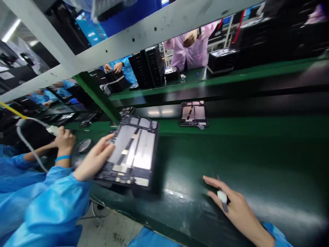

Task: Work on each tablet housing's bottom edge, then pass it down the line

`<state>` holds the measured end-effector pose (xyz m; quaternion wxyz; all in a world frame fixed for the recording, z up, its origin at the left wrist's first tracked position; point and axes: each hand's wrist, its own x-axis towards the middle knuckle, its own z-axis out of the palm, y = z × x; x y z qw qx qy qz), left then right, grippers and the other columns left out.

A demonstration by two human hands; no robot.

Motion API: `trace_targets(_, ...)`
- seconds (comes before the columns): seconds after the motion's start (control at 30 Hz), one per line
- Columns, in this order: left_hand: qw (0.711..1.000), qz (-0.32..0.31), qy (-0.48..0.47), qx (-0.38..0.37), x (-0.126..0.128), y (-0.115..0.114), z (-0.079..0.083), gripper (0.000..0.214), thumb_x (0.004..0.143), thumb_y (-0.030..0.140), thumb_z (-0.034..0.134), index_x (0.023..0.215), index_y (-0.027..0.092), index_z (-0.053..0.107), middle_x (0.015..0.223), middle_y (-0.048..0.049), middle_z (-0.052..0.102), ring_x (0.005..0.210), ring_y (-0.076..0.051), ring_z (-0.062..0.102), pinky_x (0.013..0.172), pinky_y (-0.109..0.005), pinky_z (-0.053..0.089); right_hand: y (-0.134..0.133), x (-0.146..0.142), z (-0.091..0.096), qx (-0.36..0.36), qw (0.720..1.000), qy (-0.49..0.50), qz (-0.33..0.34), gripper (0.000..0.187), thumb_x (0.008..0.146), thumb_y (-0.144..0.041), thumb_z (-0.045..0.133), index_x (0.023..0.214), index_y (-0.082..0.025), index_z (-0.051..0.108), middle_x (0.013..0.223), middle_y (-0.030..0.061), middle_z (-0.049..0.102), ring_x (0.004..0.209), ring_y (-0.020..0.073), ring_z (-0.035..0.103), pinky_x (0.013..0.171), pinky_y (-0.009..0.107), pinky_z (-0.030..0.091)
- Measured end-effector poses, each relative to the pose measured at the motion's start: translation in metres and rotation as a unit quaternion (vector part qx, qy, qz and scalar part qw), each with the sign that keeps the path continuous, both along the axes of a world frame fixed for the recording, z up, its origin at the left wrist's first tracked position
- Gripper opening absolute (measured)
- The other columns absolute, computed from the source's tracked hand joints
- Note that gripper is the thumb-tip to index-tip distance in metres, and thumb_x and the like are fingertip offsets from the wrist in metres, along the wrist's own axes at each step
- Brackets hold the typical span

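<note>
Head view: dark rectangular open-backed tablet with silvery panels is laid flat on green bench.
Long axis: directed away from the person, far end leaned slightly right.
Left hand: fingers together, rested on tablet's left edge.
Right hand: small white grey-tipped tool is pinched.

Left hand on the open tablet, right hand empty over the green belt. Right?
No. In the head view the right hand is not empty: it holds a small white tool, over the green belt. The left hand is on the open tablet.
</note>
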<state>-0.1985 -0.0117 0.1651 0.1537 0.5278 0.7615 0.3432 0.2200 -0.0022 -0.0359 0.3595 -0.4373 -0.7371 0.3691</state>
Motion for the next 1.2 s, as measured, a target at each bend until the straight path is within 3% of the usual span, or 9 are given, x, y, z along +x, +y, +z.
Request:
trace_targets(0.1, 0.986, -0.111, -0.125, -0.024, 0.078, 0.029, -0.070, 0.068, 0.084, 0.060, 0.058, 0.136, 0.017, 0.047, 0.095, -0.0049, 0.065, 0.083, -0.019, 0.063, 0.071, -0.029, 0.053, 0.012, 0.013, -0.003, -0.020, 0.992, 0.066, -0.108, 0.036, 0.092, -0.039, 0.057, 0.125, -0.024, 0.056, 0.126, 0.0134, 0.068, 0.112, 0.0295, 0.068, 0.093, 0.044, 0.057)
trace_targets(0.2, 0.962, -0.174, -0.206, -0.052, 0.147, 0.058, -0.138, 0.062, 0.092, 0.052, 0.047, 0.140, 0.014, 0.041, 0.088, -0.0048, 0.063, 0.073, -0.017, 0.061, 0.068, -0.029, 0.053, 0.015, 0.031, -0.006, -0.033, 0.990, 0.067, -0.122, 0.049, 0.088, -0.041, 0.063, 0.132, -0.025, 0.049, 0.136, 0.0146, 0.061, 0.120, 0.0301, 0.062, 0.100, 0.048, 0.051)
trace_targets(0.27, 0.955, -0.198, -0.215, -0.053, 0.177, 0.074, -0.168, 0.057, 0.096, 0.047, 0.041, 0.142, 0.013, 0.038, 0.089, -0.0053, 0.062, 0.074, -0.016, 0.061, 0.070, -0.029, 0.053, 0.011, 0.040, -0.005, -0.048, 0.993, 0.036, -0.099, 0.067, 0.080, -0.038, 0.073, 0.139, -0.026, 0.043, 0.140, 0.0140, 0.057, 0.126, 0.0311, 0.057, 0.104, 0.049, 0.047)
trace_targets(0.33, 0.953, -0.221, -0.201, -0.050, 0.192, 0.084, -0.182, 0.053, 0.096, 0.042, 0.042, 0.142, 0.015, 0.040, 0.097, -0.0065, 0.061, 0.080, -0.017, 0.061, 0.076, -0.031, 0.052, 0.006, 0.045, -0.005, -0.062, 0.995, 0.007, -0.084, 0.081, 0.073, -0.034, 0.080, 0.143, -0.026, 0.040, 0.141, 0.0132, 0.057, 0.130, 0.0317, 0.053, 0.107, 0.050, 0.044)
trace_targets(0.5, 0.941, -0.302, -0.141, -0.067, 0.185, 0.078, -0.180, 0.053, 0.085, 0.035, 0.059, 0.134, 0.017, 0.054, 0.106, -0.0068, 0.058, 0.077, -0.016, 0.058, 0.084, -0.035, 0.051, 0.006, 0.055, -0.002, -0.083, 0.992, 0.013, -0.096, 0.074, 0.078, -0.030, 0.074, 0.144, -0.026, 0.039, 0.144, 0.0112, 0.053, 0.134, 0.0291, 0.048, 0.110, 0.047, 0.042)
trace_targets(0.7, 0.919, -0.369, -0.115, -0.074, 0.178, 0.050, -0.173, 0.046, 0.092, 0.033, 0.049, 0.135, 0.016, 0.052, 0.121, -0.0106, 0.057, 0.086, -0.016, 0.061, 0.079, -0.031, 0.052, 0.012, 0.076, 0.011, -0.088, 0.990, 0.004, -0.108, 0.068, 0.080, -0.032, 0.074, 0.140, -0.025, 0.043, 0.144, 0.0120, 0.054, 0.134, 0.0309, 0.049, 0.109, 0.049, 0.043)
trace_targets(0.87, 0.932, -0.357, -0.054, -0.012, 0.175, 0.034, -0.166, 0.030, 0.094, 0.030, 0.054, 0.121, 0.022, 0.062, 0.108, -0.0068, 0.063, 0.087, -0.016, 0.061, 0.067, -0.025, 0.050, 0.003, 0.057, 0.029, 0.041, 0.984, -0.021, -0.169, 0.042, 0.086, -0.030, 0.068, 0.127, -0.025, 0.056, 0.124, 0.0092, 0.069, 0.116, 0.0285, 0.064, 0.099, 0.045, 0.052)
trace_targets(1.07, 0.916, -0.397, -0.020, 0.052, 0.181, 0.025, -0.161, 0.017, 0.095, 0.027, 0.056, 0.103, 0.023, 0.069, 0.094, -0.0032, 0.067, 0.090, -0.016, 0.061, 0.082, -0.028, 0.047, 0.009, 0.005, 0.040, 0.095, 0.994, -0.041, -0.028, 0.026, 0.093, -0.016, 0.057, 0.116, -0.026, 0.065, 0.105, 0.0072, 0.074, 0.096, 0.0250, 0.070, 0.082, 0.040, 0.058)
trace_targets(1.2, 0.952, -0.284, -0.108, 0.037, 0.171, 0.035, -0.165, 0.020, 0.092, 0.035, 0.058, 0.092, 0.019, 0.070, 0.081, -0.0019, 0.066, 0.067, -0.012, 0.059, 0.062, -0.022, 0.046, 0.018, -0.011, 0.040, 0.074, 0.997, -0.038, 0.006, 0.027, 0.093, -0.013, 0.055, 0.115, -0.025, 0.066, 0.096, 0.0067, 0.073, 0.088, 0.0234, 0.069, 0.074, 0.037, 0.058)
